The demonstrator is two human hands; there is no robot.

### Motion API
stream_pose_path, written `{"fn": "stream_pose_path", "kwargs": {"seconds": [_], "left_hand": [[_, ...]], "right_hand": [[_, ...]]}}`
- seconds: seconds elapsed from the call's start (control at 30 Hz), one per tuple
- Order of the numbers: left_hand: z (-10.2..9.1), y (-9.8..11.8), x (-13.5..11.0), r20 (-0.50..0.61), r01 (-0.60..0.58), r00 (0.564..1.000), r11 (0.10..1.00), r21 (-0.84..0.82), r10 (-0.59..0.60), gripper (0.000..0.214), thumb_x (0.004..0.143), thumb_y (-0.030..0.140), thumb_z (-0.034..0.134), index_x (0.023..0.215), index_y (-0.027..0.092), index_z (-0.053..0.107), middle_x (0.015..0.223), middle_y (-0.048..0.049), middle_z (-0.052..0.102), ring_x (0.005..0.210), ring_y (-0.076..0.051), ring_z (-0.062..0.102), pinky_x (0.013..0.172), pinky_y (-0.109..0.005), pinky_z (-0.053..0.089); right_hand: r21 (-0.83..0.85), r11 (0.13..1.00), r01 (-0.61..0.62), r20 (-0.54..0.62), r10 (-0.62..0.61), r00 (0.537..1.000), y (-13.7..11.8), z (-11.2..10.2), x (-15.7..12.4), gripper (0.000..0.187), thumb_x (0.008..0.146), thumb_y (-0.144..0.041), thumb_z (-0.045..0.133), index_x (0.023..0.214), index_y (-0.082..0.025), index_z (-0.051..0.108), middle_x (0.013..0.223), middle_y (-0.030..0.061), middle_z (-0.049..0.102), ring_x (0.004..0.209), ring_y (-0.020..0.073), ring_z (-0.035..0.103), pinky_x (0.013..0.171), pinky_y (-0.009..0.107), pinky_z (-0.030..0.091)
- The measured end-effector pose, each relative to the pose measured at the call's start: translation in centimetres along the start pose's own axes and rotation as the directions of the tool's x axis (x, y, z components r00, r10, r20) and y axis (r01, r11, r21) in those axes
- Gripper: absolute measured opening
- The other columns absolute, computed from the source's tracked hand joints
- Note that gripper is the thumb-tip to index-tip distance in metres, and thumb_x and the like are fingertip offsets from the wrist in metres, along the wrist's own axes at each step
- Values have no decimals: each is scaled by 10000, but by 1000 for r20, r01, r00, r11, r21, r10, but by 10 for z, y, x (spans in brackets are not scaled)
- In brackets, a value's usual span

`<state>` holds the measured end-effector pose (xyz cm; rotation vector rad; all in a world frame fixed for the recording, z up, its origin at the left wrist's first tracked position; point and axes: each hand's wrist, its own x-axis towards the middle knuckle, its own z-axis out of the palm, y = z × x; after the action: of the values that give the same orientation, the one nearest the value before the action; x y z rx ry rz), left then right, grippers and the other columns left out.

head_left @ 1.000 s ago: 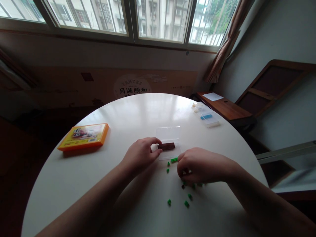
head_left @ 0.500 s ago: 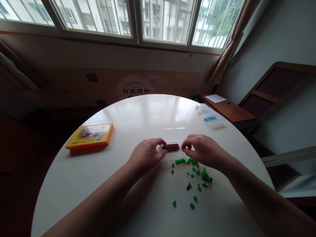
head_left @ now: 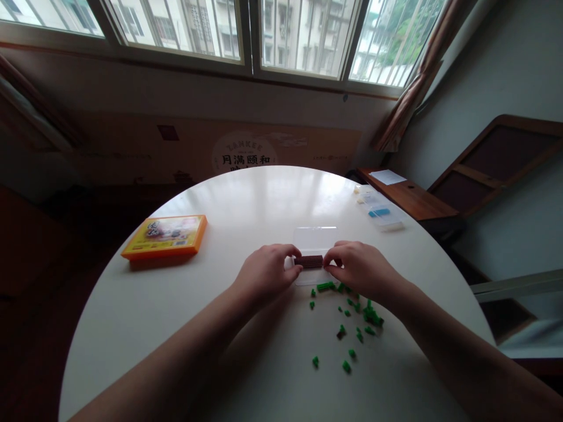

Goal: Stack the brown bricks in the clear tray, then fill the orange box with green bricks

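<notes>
A dark brown ribbed bar (head_left: 312,261), apparently made of small building blocks, lies over an open clear plastic case (head_left: 314,235). The thumb and fingers of my left hand (head_left: 266,269) pinch its left end. At the right end, the curled fingertips of my right hand (head_left: 360,268) close against it. Whether a small loose piece is also between those fingers is hidden. Small green building blocks (head_left: 373,315) lie scattered on the table below my right hand, some singly and some in a heap. A longer green piece (head_left: 325,286) rests by the case's near edge.
The round white table (head_left: 185,322) carries an orange box (head_left: 167,235) with a yellow printed cover at the left. Another clear case (head_left: 387,220) with a blue piece (head_left: 379,212) sits at the far right edge. Beyond it stands a brown wooden desk (head_left: 417,196).
My right hand has moved slightly left, closing the gap to the bar's right end. My left hand keeps its pinch. The whole view has shifted a little.
</notes>
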<state>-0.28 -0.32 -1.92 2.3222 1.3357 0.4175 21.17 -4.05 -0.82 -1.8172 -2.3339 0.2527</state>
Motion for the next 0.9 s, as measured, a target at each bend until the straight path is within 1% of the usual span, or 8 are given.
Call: {"fn": "stream_pose_path", "kwargs": {"seconds": [0.13,0.3,0.53,0.7,0.9], "left_hand": [[-1,1,0,-1,4,1000,1000,-5,-4,246,805,353,618,1008,265,726,815,-25,710,733,-199,635,672,-294,468],[-1,1,-1,-1,0,1000,1000,-11,0,236,805,355,615,993,266,727,833,-29,713,743,-200,637,650,-289,467],[0,0,-1,-9,0,1000,1000,-20,0,216,803,346,622,975,266,727,847,-25,715,731,-196,635,654,-293,472],[0,0,0,-8,-6,1000,1000,-14,6,221,802,348,618,974,264,729,856,-27,717,744,-198,636,647,-284,472],[0,0,-1,-7,-6,1000,1000,-18,6,205,804,346,621,963,272,727,852,-19,715,734,-197,633,661,-291,475]], "right_hand": [[6,1000,-18,-41,18,999,0,1,-1,156,829,-267,600,882,-294,744,870,-17,680,738,140,593,651,265,376],[-25,998,-51,-22,51,998,-3,0,-3,179,851,-303,583,876,-272,758,872,11,688,717,148,596,616,267,370],[-72,994,-87,10,88,996,-7,-1,-2,201,869,-314,565,875,-276,762,871,18,691,730,156,599,593,264,360],[-70,993,-97,1,97,995,-8,-1,-2,218,880,-334,558,900,-269,764,895,28,684,725,150,594,584,258,347],[-86,992,-96,-2,96,995,-8,0,-3,216,888,-345,551,898,-281,757,892,15,673,715,144,590,579,261,344]]}}
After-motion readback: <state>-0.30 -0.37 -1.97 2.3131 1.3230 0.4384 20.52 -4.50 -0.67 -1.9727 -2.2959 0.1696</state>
